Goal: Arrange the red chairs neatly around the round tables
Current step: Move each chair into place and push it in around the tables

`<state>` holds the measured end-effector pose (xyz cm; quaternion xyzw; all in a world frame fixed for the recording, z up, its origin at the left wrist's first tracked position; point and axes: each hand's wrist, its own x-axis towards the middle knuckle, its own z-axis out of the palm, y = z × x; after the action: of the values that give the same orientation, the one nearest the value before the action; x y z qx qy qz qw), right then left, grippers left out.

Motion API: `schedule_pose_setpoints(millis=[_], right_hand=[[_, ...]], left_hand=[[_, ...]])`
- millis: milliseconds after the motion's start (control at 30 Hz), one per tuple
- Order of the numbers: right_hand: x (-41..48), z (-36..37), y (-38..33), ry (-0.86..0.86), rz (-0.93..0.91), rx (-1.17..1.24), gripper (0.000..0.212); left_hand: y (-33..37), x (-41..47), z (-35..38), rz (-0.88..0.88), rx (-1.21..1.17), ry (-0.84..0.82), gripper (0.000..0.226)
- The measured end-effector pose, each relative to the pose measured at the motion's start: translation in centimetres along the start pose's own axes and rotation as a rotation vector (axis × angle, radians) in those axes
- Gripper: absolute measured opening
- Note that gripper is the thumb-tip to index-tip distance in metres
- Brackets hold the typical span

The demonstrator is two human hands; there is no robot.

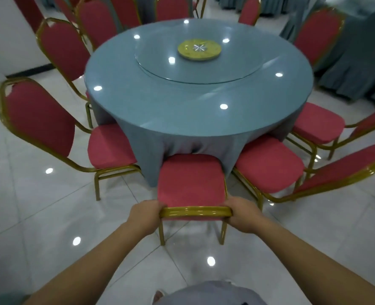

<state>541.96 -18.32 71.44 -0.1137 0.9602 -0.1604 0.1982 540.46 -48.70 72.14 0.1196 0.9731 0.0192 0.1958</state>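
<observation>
"Tucking a red chair point(191, 179) in at the near edge of the round table point(182, 111): is that the shot?" the desk asks.

"Yes. The seat's front touches the hanging grey-blue tablecloth point(151, 146), square to that edge. The left hand point(146, 213) and right hand point(242, 214) each wrap their fingers round one end of the gold top rail point(195, 210), and neither holds anything else. Both arms reach forward and down, elbows barely bent."

"How far along is the job?"

"Most of this table looks dressed, in my judgement. Red chairs ring it. The left neighbour point(110, 146) sits close in at the near-left edge. The right neighbour point(269, 164) and the chair beyond it point(317, 123) stand at an angle and crowd each other at the near-right edge, so they likely want straightening."

"And the rest of the room?"

"More draped tables point(358, 62) show at the upper right. I cannot tell how their chairs stand."
</observation>
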Motion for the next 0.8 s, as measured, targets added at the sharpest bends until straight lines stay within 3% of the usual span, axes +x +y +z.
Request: schedule_pose_setpoints(millis=[167,267,367,433,500,600,700,800], right_hand=[[-0.7,1.2,-3.4,-0.001,0.057,-0.016,0.014],[-1.1,0.5,-5.1,-0.050,0.166,0.022,0.015],[-1.1,-1.1,-9.0,-0.071,0.183,0.262,0.031],[-0.1,-2.0,-13.6,-0.043,0.100,0.454,0.051],[1.7,-2.1,-18.8,-0.031,-0.024,0.571,0.056],[5.6,-0.8,-25.7,0.018,-0.102,0.711,0.041],[10.2,1.3,-30.5,0.029,-0.089,0.805,0.020],[15.8,3.5,-34.5,0.034,-0.055,0.826,0.012]], left_hand=[[-3.5,-0.8,0.0,0.088,0.033,-0.043,0.020],[-4.7,-0.9,-0.1,0.108,-0.085,-0.033,0.018],[-6.3,-1.1,0.1,0.106,-0.308,-0.069,0.037],[-8.5,-1.5,0.2,0.106,-0.568,-0.148,0.060],[-11.1,-2.5,0.3,0.083,-0.833,-0.205,0.074],[-16.2,-4.0,0.2,-0.043,-1.024,-0.178,0.063],[-22.3,-5.1,0.1,-0.199,-1.107,-0.080,0.047],[-28.7,-6.2,0.0,-0.324,-1.200,0.042,0.034]])
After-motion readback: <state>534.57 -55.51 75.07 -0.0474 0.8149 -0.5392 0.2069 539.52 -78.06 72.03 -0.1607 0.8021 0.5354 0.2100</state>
